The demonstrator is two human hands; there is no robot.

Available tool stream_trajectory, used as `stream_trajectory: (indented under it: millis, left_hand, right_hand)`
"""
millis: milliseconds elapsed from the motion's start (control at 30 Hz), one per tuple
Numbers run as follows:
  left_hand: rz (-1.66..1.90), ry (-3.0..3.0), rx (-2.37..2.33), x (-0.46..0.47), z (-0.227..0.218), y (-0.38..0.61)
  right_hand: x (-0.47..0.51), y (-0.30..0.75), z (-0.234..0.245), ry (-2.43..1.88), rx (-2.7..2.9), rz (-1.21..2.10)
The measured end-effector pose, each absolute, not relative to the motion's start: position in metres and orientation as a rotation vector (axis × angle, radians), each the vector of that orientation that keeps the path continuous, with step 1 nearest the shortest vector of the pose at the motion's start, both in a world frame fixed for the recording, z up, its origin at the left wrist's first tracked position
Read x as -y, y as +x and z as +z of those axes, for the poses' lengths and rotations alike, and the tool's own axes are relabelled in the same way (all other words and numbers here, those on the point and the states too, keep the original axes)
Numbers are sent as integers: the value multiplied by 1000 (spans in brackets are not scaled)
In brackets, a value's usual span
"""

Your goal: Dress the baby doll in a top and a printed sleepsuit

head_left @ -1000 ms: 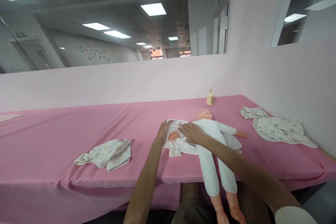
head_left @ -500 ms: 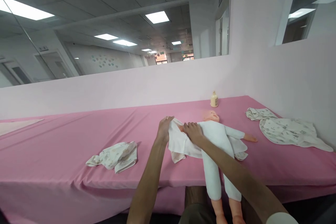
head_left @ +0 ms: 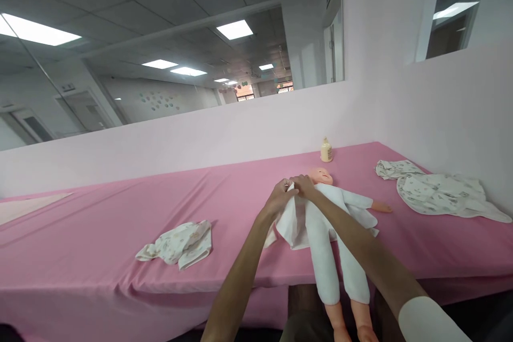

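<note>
A baby doll in a white suit lies on its back on the pink table, its legs hanging over the near edge. A white garment lies under and beside it. My left hand pinches the top edge of that garment at the doll's shoulder. My right hand meets it there, fingers closed on the same cloth just below the doll's head.
A crumpled patterned garment lies left of the doll. A patterned blanket is spread at the far right by the wall. A small cream bottle stands at the back against the pink partition.
My left hand has lifted the garment's side flap and brought it in over the doll's arm. Both hands have moved up to the doll's shoulder and now meet.
</note>
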State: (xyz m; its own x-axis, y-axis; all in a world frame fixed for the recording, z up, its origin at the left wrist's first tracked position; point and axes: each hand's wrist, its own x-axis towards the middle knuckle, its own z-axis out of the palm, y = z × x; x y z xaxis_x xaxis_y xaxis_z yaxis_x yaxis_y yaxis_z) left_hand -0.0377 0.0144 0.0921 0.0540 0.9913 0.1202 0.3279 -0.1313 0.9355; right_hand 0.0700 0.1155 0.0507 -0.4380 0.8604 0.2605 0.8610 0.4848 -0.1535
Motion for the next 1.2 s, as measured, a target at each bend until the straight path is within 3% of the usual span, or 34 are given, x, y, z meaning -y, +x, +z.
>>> stream_trajectory:
  millis: [233, 467, 600, 733, 933, 1200]
  left_hand:
    - [417, 2174, -1992, 21, 41, -39]
    - [208, 2234, -1745, 30, 27, -48]
    - [439, 2261, -1771, 20, 47, -39]
    - [598, 2477, -1560, -11, 61, 9]
    - [65, 2920, -1141, -76, 55, 113]
    - [-317, 2912, -1274, -118, 32, 145]
  right_hand:
    - [-122, 90, 49, -1688, 2353, -121]
    - [-99, 103, 37, -1538, 2324, -46]
    - [-66, 158, 17, -1527, 2137, -38]
    - [-32, 247, -21, -1782, 1734, 47]
    - [2, 314, -60, -1868, 1693, 183]
    - [13, 280, -61, -1888, 1896, 159]
